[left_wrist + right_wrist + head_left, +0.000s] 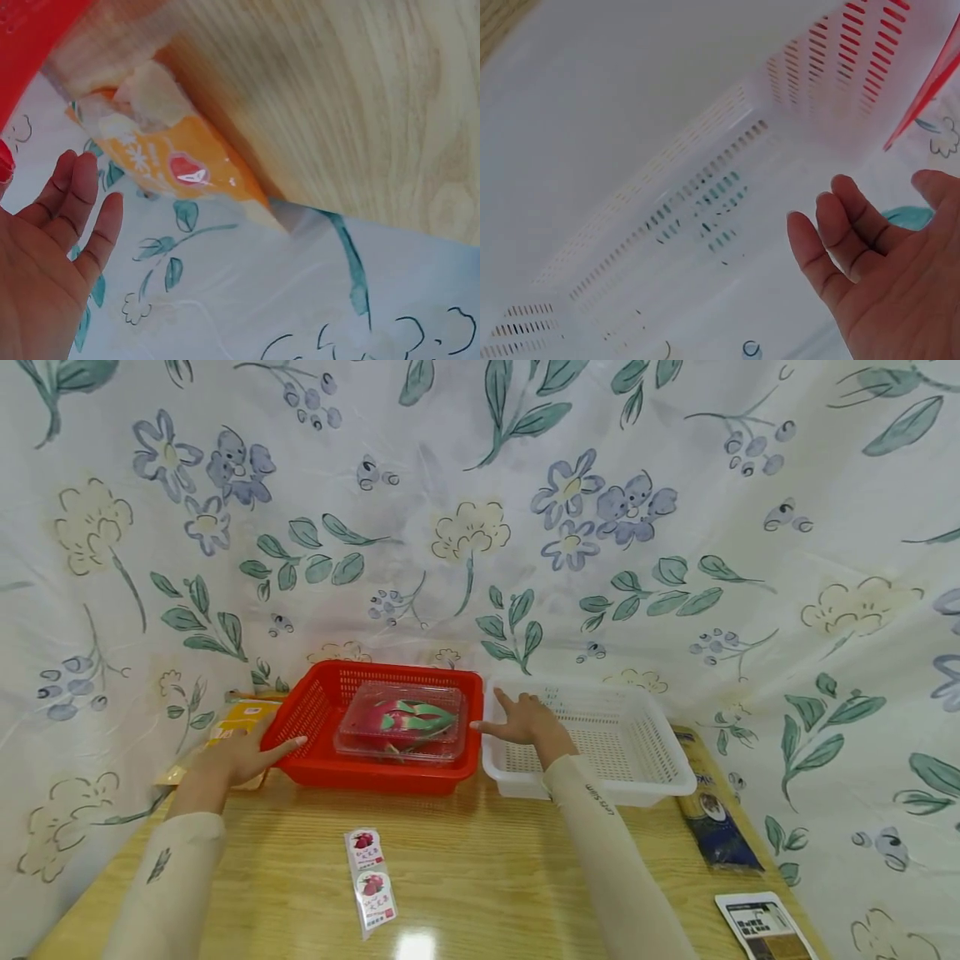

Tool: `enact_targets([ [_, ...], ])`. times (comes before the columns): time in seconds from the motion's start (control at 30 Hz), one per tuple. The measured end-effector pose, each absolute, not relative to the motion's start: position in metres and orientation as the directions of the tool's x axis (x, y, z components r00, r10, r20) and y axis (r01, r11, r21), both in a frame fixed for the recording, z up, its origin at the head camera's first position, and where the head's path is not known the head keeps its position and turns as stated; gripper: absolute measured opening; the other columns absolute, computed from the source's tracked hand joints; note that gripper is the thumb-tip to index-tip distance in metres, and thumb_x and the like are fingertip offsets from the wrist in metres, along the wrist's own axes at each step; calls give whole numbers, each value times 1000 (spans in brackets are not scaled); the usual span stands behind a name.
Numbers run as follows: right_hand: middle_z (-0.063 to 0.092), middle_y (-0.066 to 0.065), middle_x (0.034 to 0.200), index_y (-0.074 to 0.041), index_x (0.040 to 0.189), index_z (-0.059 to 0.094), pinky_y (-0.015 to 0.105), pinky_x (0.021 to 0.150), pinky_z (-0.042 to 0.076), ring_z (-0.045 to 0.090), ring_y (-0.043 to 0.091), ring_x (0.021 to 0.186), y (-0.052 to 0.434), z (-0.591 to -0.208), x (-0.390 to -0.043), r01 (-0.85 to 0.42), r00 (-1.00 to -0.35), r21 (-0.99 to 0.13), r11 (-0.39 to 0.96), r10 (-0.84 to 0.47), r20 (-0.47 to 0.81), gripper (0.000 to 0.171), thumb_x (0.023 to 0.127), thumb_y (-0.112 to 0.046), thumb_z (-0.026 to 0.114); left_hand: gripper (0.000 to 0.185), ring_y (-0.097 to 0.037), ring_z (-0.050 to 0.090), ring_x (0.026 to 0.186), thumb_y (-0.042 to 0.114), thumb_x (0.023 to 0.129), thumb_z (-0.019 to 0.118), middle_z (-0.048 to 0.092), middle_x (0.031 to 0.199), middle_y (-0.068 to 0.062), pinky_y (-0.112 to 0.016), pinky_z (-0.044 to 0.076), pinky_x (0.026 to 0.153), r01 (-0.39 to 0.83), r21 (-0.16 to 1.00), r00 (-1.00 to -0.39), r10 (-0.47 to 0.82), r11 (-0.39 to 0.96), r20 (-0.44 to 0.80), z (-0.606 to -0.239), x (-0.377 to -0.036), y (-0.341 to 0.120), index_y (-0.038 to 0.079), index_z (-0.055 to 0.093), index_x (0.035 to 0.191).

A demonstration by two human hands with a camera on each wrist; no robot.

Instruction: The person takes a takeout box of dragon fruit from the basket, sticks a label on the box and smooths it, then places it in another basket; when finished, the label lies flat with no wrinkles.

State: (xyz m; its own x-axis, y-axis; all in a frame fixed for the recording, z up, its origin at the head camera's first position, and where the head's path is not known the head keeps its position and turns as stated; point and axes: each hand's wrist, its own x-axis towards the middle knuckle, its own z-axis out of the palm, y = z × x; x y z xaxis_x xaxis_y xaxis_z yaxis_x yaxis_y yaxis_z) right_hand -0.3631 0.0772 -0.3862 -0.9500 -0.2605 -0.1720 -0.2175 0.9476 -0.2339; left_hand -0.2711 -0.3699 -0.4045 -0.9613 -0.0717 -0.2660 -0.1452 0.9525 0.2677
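Observation:
A red plastic basket (300, 770) stands against the patterned cloth, and in it lies a clear plastic box (348, 739) holding a dragon fruit (416, 717). My left hand (236, 758) is at the basket's left end, its thumb by the rim and its other fingers loosely spread; whether it touches the rim I cannot tell. Close to the right end of the red basket, my right hand (528, 724) reaches over the near left part of a white plastic basket (660, 785). In the right wrist view its fingers (808, 244) are relaxed and hold nothing.
An orange and yellow packet (176, 154) lies beside the red basket, at the table's left edge. Two dragon fruit stickers (371, 881) on a strip lie on the wooden table (465, 877). Right of the white basket are a dark blue package (716, 818) and a printed card (765, 927).

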Motion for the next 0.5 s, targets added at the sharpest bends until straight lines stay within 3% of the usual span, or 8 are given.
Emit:
enact_targets([
  [0.37,30,18,159,-31,159,18,62,109,37,32,42,143,60,-389,-363,-237,-942,-256,937,-287,-177,98,80,-81,47,110,-58,47,116,81,89,27,34,143,-43,-65,48,85,-71,314,-978,-5,947,-207,-420,-272,-377,1,-4,156],
  [0.5,36,18,155,-30,159,21,59,105,43,38,40,138,53,-391,-364,-270,-938,-246,931,-312,-152,96,81,-80,47,109,-45,57,98,81,90,26,60,111,-29,-54,51,79,-66,319,-973,10,946,-230,-424,-272,-376,2,-11,156],
])
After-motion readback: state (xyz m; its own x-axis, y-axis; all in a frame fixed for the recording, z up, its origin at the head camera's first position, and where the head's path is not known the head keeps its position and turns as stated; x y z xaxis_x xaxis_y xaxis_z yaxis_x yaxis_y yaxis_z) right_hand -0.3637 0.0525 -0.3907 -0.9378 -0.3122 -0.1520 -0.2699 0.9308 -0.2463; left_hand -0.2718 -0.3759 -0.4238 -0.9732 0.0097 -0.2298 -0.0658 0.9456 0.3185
